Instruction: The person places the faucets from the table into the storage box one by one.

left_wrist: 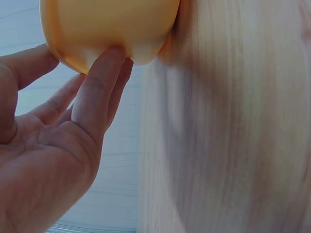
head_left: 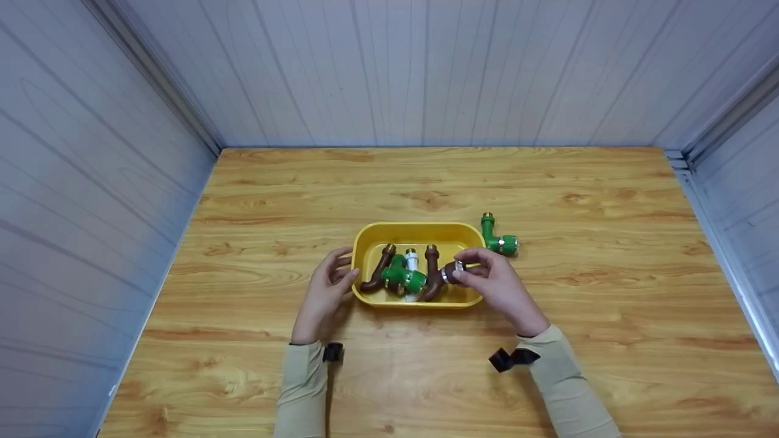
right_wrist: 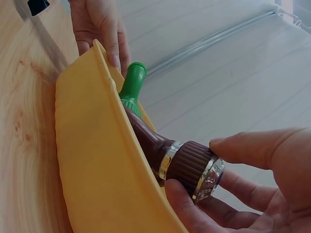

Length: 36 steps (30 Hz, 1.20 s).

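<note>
My right hand (head_left: 496, 286) pinches the ribbed knob of a brown faucet (right_wrist: 192, 167) between thumb and fingers, at the right part of a yellow bin (head_left: 420, 305). This faucet's spout and threaded inlet lie inside the bin. My left hand (head_left: 327, 294) touches the bin's left end, thumb at the rim and fingers against the outer wall (left_wrist: 112, 29). Also in the bin are a second brown faucet (head_left: 380, 267) at the left, a green faucet (head_left: 405, 277) and a white faucet (head_left: 412, 260) partly hidden under the green one.
Another green faucet (head_left: 502, 244) lies on the wooden table (head_left: 420, 377), just outside the bin's back right corner. Pale panel walls (head_left: 395, 73) enclose the table at the back and both sides. Dark straps hang at both wrists.
</note>
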### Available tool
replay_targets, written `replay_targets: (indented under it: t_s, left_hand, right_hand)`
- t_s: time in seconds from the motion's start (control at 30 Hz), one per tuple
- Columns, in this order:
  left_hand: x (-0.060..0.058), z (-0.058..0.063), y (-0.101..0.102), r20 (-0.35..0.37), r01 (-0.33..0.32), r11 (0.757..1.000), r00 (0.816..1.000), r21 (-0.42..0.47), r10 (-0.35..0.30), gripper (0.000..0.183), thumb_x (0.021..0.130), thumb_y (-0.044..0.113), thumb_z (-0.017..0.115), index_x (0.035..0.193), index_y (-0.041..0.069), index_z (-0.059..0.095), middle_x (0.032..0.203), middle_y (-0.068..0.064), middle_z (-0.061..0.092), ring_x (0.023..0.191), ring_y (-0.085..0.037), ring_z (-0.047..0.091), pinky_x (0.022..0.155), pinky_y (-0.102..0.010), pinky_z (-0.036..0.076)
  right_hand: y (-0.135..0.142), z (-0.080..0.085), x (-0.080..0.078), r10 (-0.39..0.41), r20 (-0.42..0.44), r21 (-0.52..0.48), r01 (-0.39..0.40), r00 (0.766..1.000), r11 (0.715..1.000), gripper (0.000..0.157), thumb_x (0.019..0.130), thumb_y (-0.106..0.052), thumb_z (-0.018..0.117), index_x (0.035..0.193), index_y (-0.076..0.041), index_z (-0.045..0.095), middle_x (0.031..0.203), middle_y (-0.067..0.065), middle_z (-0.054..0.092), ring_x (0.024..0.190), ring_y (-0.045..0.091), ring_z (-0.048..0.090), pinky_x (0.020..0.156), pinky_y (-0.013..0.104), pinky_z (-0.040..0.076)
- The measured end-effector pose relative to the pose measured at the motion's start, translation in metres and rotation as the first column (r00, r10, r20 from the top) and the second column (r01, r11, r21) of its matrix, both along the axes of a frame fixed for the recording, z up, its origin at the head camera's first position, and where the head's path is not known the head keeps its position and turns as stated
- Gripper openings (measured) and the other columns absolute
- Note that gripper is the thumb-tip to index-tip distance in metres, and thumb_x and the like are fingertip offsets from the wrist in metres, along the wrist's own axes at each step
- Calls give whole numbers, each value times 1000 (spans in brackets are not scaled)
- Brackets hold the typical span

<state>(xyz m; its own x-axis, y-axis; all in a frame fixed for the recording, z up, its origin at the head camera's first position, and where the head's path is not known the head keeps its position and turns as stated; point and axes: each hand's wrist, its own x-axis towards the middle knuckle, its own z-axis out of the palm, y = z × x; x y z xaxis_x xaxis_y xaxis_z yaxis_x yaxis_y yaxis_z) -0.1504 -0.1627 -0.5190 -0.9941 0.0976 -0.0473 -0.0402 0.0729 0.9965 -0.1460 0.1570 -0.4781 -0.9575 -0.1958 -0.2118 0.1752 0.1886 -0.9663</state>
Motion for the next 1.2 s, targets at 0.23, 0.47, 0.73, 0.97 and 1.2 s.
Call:
replay_targets:
  t_s: [0.23, 0.47, 0.73, 0.97, 1.2]
  left_hand:
    - [8, 22, 4, -5, 19, 1000, 1000, -5, -19, 44, 92, -4, 58, 133, -11, 43, 125, -36, 50, 111, -50, 52, 88, -49, 49]
    - [9, 23, 4, -11, 19, 1000, 1000, 8, -19, 43, 92, -5, 58, 133, -10, 44, 125, -36, 49, 111, -51, 51, 87, -54, 48]
    - [9, 22, 3, -15, 20, 1000, 1000, 3, -20, 43, 92, -5, 58, 132, -11, 44, 125, -36, 49, 110, -51, 51, 87, -54, 48]
    - [8, 23, 4, -23, 32, 999, 999, -2, -32, 43, 92, -5, 57, 132, -13, 43, 125, -37, 49, 110, -52, 51, 89, -51, 48]
    - [7, 24, 3, -45, 39, 998, 998, -41, -41, 42, 92, -5, 58, 131, -14, 44, 125, -37, 49, 109, -53, 52, 87, -42, 50]
  right_hand:
    - [-2, -2, -3, 14, -9, 19, -14, 1000, 1000, 36, 88, -11, 70, 119, 1, 58, 117, 15, 57, 95, 27, 62, 81, 31, 53]
    - [-3, -2, -3, 21, -3, 37, -21, 1000, 999, 31, 89, -12, 69, 117, -4, 60, 117, 13, 57, 97, 27, 61, 82, 32, 53]
    - [-3, -1, -4, 51, -27, 61, -49, 998, 997, 30, 90, -10, 68, 117, -2, 59, 117, 15, 57, 98, 28, 61, 83, 36, 53]
    - [-2, 0, -4, 57, 2, 16, -57, 998, 998, 28, 94, -11, 62, 119, 0, 57, 118, 16, 55, 100, 28, 61, 86, 36, 52]
    - [-3, 2, -7, 24, 37, -84, -20, 999, 996, 32, 102, -22, 48, 120, 5, 54, 117, 19, 54, 106, 28, 55, 88, 43, 51]
